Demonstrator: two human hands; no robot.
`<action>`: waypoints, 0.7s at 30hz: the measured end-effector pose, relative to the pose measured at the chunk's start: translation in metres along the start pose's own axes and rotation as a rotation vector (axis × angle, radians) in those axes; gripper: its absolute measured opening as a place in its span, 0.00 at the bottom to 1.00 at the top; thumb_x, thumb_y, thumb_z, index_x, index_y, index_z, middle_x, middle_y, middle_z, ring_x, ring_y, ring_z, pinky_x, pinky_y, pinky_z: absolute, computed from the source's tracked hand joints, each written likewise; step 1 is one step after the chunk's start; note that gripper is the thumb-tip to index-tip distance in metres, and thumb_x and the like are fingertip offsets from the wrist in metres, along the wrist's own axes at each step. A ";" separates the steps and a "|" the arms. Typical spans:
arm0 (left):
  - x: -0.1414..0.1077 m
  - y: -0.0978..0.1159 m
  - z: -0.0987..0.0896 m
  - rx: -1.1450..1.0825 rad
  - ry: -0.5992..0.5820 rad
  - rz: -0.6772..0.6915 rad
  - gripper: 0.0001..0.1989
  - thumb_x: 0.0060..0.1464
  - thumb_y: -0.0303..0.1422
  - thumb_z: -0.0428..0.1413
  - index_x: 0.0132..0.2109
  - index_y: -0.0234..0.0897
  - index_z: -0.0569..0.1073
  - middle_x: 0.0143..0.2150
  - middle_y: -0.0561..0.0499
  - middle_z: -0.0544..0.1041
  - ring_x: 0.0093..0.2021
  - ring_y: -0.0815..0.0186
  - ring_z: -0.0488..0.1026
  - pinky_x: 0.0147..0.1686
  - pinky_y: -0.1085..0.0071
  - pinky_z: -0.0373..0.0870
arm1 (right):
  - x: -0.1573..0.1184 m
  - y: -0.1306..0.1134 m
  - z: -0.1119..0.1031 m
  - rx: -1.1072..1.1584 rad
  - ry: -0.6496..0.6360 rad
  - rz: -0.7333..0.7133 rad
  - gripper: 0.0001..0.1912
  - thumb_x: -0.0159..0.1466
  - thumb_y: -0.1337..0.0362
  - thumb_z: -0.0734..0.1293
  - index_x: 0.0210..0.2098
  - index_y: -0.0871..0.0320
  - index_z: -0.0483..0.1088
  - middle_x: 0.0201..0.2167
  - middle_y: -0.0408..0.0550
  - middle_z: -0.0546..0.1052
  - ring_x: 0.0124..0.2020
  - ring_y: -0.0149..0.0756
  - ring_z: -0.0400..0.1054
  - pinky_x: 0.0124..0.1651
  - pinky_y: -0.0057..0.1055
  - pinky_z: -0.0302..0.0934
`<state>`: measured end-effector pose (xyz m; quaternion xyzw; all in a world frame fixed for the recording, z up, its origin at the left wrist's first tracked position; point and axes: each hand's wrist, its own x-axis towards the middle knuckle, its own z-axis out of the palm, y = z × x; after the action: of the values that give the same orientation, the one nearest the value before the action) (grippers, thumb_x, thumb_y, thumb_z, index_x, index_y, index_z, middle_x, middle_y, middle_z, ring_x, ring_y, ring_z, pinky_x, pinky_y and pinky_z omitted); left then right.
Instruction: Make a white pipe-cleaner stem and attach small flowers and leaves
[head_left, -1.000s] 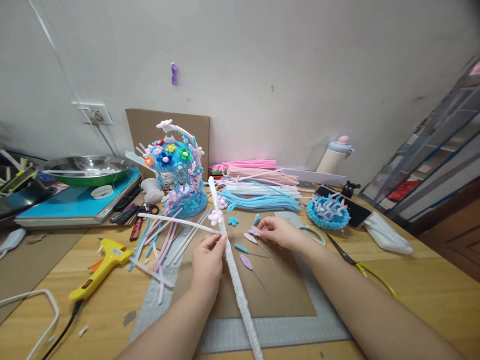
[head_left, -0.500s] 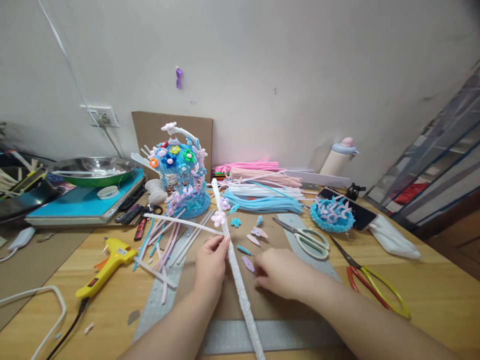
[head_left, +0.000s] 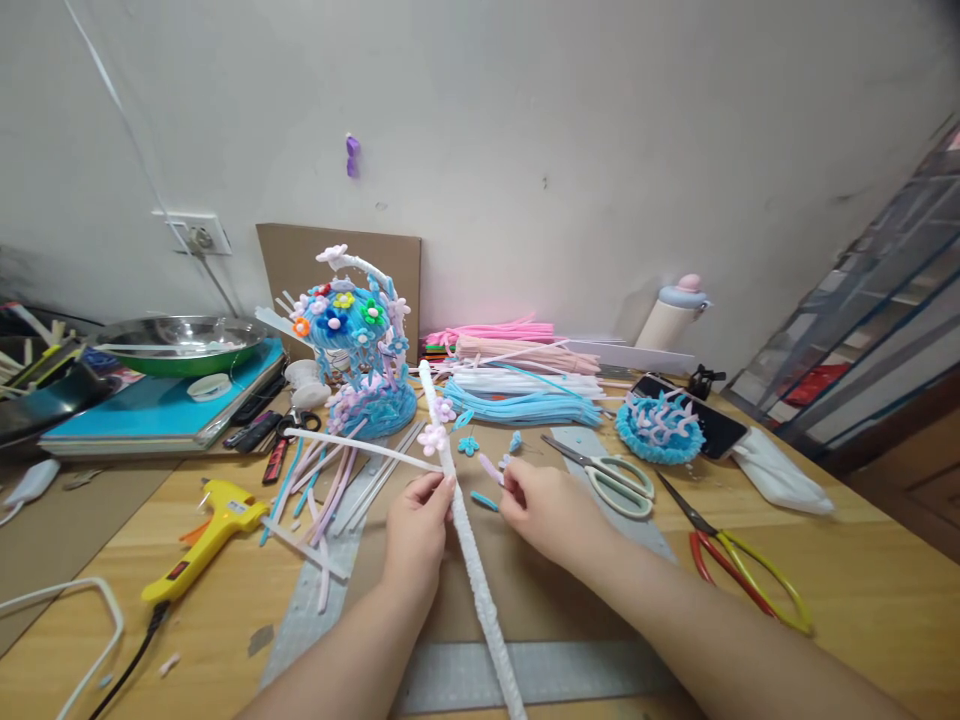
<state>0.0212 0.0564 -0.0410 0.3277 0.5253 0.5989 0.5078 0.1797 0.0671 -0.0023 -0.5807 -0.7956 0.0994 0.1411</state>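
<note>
My left hand (head_left: 420, 525) is closed in a pinch on a long white fuzzy-wrapped stem (head_left: 469, 545) where a loose white pipe cleaner (head_left: 367, 447) meets it. Small pink flowers (head_left: 433, 438) sit on the stem's upper part. To its right, my right hand (head_left: 551, 510) pinches a lilac pipe-cleaner leaf (head_left: 491, 468), its tip pointing up and left. Beside those fingers lies a blue leaf (head_left: 484, 501) on the brown board (head_left: 540, 615). A blue flower (head_left: 468, 446) rests farther back. Pieces behind my right fingers are partly hidden.
Pale-handled scissors (head_left: 611, 480) and red-and-yellow scissors (head_left: 739, 565) lie at right, near a blue fuzzy bowl-shaped piece (head_left: 660, 428). A yellow glue gun (head_left: 206, 535) is at left. Behind stand a flower-covered blue jellyfish-like piece (head_left: 352, 330) and pipe-cleaner bundles (head_left: 525, 405).
My right hand has picked up the lilac leaf from the board and moved slightly up with it. My left hand keeps its pinch on the stem.
</note>
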 end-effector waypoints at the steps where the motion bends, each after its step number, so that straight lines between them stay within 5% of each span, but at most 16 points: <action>1: 0.000 0.000 0.000 0.001 -0.007 -0.002 0.14 0.37 0.39 0.63 0.29 0.31 0.75 0.18 0.56 0.66 0.20 0.74 0.59 0.21 0.77 0.55 | 0.000 -0.002 0.002 0.087 0.034 -0.010 0.03 0.57 0.64 0.60 0.28 0.55 0.64 0.24 0.43 0.73 0.24 0.32 0.66 0.25 0.26 0.48; 7: -0.004 0.004 0.002 0.015 -0.033 -0.010 0.15 0.38 0.40 0.62 0.29 0.31 0.76 0.15 0.59 0.62 0.18 0.74 0.57 0.19 0.77 0.53 | 0.000 -0.007 0.013 0.355 0.024 -0.059 0.03 0.58 0.65 0.60 0.28 0.55 0.63 0.22 0.40 0.71 0.23 0.29 0.62 0.26 0.24 0.48; 14: 0.000 0.001 0.000 0.022 0.058 -0.008 0.18 0.35 0.41 0.63 0.30 0.30 0.75 0.18 0.57 0.66 0.19 0.74 0.59 0.20 0.77 0.54 | 0.015 0.019 -0.003 0.029 -0.134 0.057 0.05 0.57 0.64 0.62 0.26 0.56 0.67 0.24 0.44 0.73 0.24 0.31 0.63 0.25 0.26 0.43; 21: -0.002 0.002 0.001 0.025 0.076 -0.004 0.19 0.33 0.42 0.64 0.30 0.30 0.76 0.18 0.56 0.68 0.19 0.73 0.59 0.20 0.76 0.55 | 0.018 0.030 -0.010 0.019 -0.192 -0.025 0.11 0.61 0.57 0.61 0.28 0.55 0.70 0.27 0.45 0.75 0.28 0.32 0.65 0.26 0.26 0.45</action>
<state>0.0217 0.0551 -0.0386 0.3101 0.5524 0.6031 0.4847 0.2051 0.0939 -0.0005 -0.5574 -0.8116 0.1602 0.0708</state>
